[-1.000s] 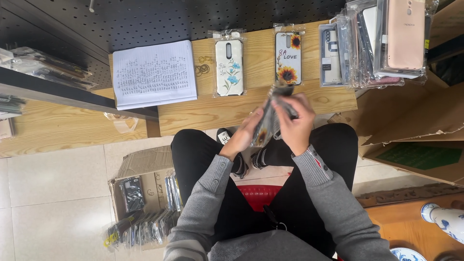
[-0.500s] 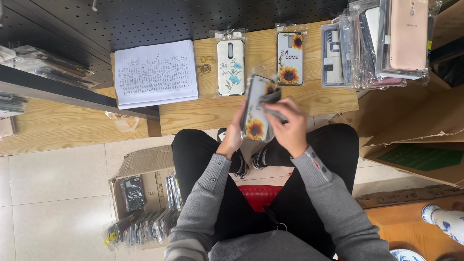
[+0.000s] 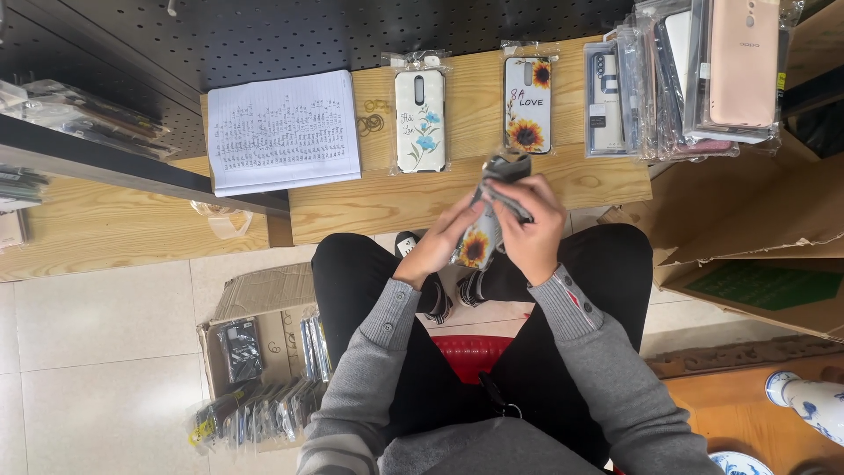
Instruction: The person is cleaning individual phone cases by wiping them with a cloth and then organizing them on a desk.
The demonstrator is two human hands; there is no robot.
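Phone case (image 3: 479,236) with sunflower picture, in clear bag, tilted on edge, middle of frame, above lap, held in both hands.

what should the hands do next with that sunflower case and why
Probably lay the sunflower case flat on the wooden bench, in the bare patch below the two bagged cases. Both the left hand and right hand grip it on edge above the lap, and a matching bagged sunflower case already lies there.
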